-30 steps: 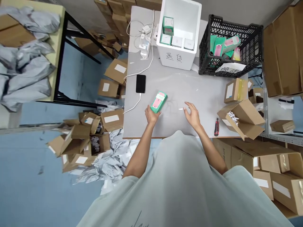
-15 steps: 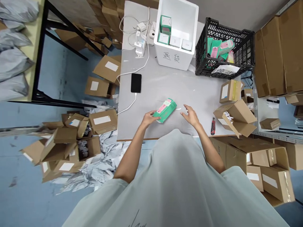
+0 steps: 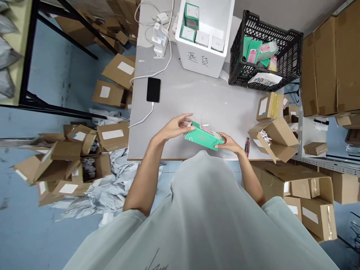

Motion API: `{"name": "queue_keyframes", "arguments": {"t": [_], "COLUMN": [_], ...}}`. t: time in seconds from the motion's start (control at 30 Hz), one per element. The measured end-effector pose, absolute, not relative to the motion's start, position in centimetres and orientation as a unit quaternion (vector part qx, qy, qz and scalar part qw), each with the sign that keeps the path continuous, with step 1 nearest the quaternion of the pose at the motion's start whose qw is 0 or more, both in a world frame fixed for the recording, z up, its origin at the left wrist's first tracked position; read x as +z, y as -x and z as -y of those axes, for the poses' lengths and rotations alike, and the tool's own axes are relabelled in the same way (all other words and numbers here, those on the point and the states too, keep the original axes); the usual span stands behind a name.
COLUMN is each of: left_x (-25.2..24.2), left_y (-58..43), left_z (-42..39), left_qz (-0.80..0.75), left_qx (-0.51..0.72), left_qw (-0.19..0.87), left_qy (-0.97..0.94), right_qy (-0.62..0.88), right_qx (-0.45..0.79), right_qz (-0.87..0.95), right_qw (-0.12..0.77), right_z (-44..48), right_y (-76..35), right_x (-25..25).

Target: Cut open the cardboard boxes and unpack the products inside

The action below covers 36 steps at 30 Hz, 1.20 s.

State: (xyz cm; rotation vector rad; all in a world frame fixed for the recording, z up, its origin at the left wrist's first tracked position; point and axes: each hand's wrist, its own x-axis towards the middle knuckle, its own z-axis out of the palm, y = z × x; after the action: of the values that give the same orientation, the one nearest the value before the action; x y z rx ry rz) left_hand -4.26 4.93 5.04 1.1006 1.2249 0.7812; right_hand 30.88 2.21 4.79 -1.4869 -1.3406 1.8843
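A green and pink product box [image 3: 204,137] lies on its side between both my hands, just above the near edge of the grey table [image 3: 197,101]. My right hand [image 3: 230,143] grips its right end. At the box's left end, my left hand [image 3: 176,126] has its fingertips pinched on the flap. A black phone [image 3: 153,89] on a white cable lies to the left on the table.
A white foam bin [image 3: 204,37] and a black crate [image 3: 264,52] with more green boxes stand at the back. Open cardboard boxes [image 3: 274,135] and a red-black cutter [image 3: 247,145] sit at the right. Cardboard boxes [image 3: 81,150] litter the floor at left.
The green box turned from my left hand alone to lying sideways between both hands. My right hand came in and took its right end; my left moved to the left end.
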Motion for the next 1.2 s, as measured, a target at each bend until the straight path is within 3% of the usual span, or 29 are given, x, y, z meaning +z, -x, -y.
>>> {"name": "queue_keyframes", "arguments": {"t": [0.2, 0.47, 0.8, 0.97, 1.2], "left_x": [8.4, 5.3, 3.9, 3.8, 6.1], "left_y": [-0.9, -3.9, -4.3, -5.5, -5.2], "left_z": [-6.5, -7.9, -7.6, -7.5, -7.2], "left_qz": [-0.496, -0.545, -0.441, -0.447, -0.503], "left_qx": [0.462, 0.476, 0.53, 0.536, 0.496], "left_qw": [0.536, 0.526, 0.643, 0.635, 0.534], "left_qy": [-0.504, -0.447, -0.334, -0.331, -0.464], "right_qy": [0.499, 0.457, 0.408, 0.395, 0.465], "right_qx": [0.754, 0.816, 0.877, 0.884, 0.788], "right_qz": [0.36, 0.253, 0.137, 0.174, 0.319], "right_qw": [0.229, 0.248, 0.213, 0.18, 0.246], "right_z": [1.7, 3.3, 3.0, 3.1, 3.0], "right_y": [-28.0, -26.7, -27.8, -27.9, -28.8], "right_x": [3.8, 3.0, 3.2, 3.8, 5.1]}}
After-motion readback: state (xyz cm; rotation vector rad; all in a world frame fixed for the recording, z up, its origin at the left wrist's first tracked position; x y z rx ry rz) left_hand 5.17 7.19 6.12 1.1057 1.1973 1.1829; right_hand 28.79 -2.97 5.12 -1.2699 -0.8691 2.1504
